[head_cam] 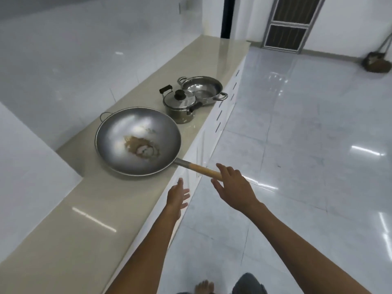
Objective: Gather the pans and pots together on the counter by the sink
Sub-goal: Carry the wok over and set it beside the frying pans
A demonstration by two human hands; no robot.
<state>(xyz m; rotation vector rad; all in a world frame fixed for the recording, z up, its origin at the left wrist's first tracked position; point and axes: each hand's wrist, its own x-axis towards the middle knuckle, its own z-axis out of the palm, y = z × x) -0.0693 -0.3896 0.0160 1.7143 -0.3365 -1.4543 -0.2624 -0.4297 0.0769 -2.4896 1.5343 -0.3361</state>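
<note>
A large steel wok (135, 136) with a brown burnt patch sits on the beige counter (89, 204); its wooden handle (203, 169) sticks out past the counter's edge. My right hand (231, 187) is at the handle's end with fingers spread around it, not closed. My left hand (177, 197) hovers open at the counter's edge, just below the wok. Behind the wok stand a small lidded pot (180, 105) with black handles and a shallow two-handled steel pan (201, 90), touching each other.
White drawer fronts (220, 117) run below the counter, and a white tiled wall rises on the left. The glossy tiled floor (307, 145) spreads to the right. A screened door (290, 24) and a broom (377, 62) are at the far end. No sink shows.
</note>
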